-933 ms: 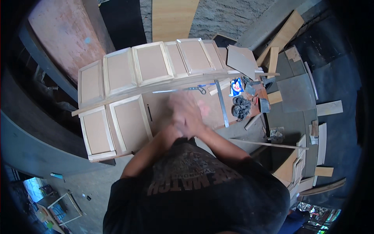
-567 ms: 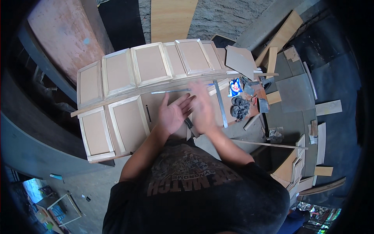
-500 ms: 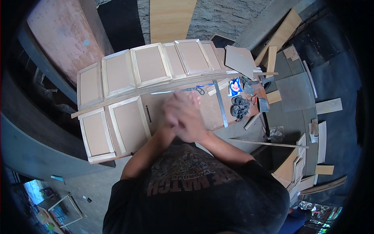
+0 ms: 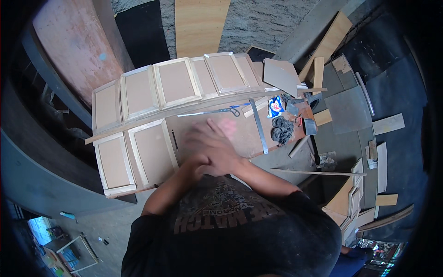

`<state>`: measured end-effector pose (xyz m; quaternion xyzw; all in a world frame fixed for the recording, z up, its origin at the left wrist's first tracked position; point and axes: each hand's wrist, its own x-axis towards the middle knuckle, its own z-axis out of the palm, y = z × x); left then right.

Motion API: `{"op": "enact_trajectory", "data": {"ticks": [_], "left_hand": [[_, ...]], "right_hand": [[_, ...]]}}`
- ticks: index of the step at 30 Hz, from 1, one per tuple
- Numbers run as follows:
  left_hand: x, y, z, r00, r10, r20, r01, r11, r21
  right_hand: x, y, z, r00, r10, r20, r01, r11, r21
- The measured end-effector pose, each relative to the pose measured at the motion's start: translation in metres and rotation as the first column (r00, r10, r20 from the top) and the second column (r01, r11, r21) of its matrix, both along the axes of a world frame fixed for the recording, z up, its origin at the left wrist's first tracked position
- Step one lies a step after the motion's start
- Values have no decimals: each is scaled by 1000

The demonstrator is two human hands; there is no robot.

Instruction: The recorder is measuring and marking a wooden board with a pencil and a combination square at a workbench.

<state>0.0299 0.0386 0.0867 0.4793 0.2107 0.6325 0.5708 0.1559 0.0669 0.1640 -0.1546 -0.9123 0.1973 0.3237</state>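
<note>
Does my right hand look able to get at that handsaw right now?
Probably yes: nothing appears to cover the handsaw, which lies just beyond your right hand, though that hand overlaps your left hand.

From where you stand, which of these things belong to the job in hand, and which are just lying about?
Probably in the job, being nearest:
both hands, together and blurred; no held thing can be made out
bench beneath them
framed panel
saw

Probably just lying about:
blue packet
dark bundle
wood strip
leaning board
</note>
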Motion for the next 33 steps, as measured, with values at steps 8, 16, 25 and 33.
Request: {"op": "enact_trajectory", "data": {"ticks": [8,16,25,33], "left_hand": [[35,-32,122,927,-357,-115,320,913,-254],[120,-84,298,841,-447,-305,513,478,713],[155,-100,330,933,-292,-209,230,36,973],[151,-100,336,853,-419,-312,366,52,929]], "right_hand": [[55,94,-55,847,-529,52,455,672,-584],[60,51,-87,893,-375,247,428,547,-719],[73,28,-101,894,-363,263,412,437,-799],[78,31,-113,921,-328,210,322,342,-883]]}}
